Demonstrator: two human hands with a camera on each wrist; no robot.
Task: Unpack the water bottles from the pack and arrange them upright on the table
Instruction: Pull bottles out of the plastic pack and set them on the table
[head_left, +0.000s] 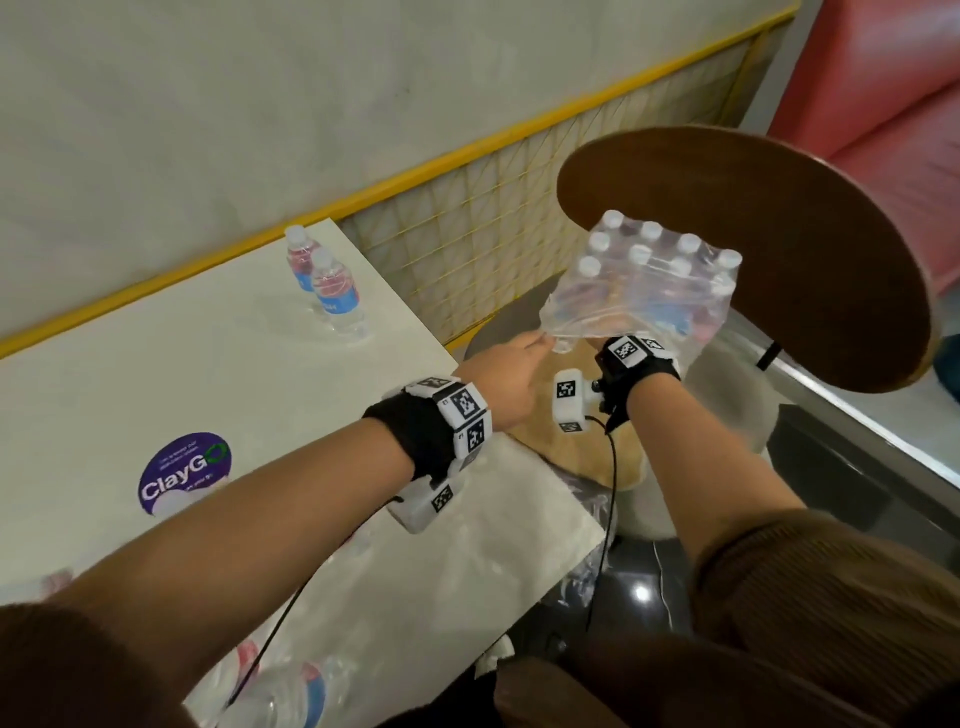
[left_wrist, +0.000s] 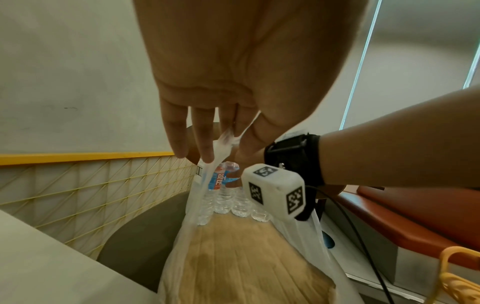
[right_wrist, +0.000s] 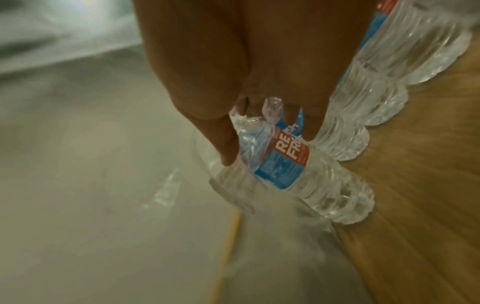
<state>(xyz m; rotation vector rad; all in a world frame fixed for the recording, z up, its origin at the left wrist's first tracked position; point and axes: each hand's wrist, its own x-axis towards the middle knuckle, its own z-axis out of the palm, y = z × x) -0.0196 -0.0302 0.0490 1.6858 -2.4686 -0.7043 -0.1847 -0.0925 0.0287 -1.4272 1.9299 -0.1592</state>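
Note:
A clear shrink-wrapped pack of water bottles tilts over a tan seat to the right of the white table. My left hand pinches a stretched flap of the plastic wrap at the pack's near corner. My right hand reaches into the pack and grips one bottle with a blue and red label; in the head view the pack hides its fingers. Two bottles stand upright at the table's far right corner.
A round dark wooden chair back rises just behind the pack. A yellow mesh partition runs along the table's far side. More bottles and loose plastic lie at the table's near edge. A purple sticker marks the tabletop.

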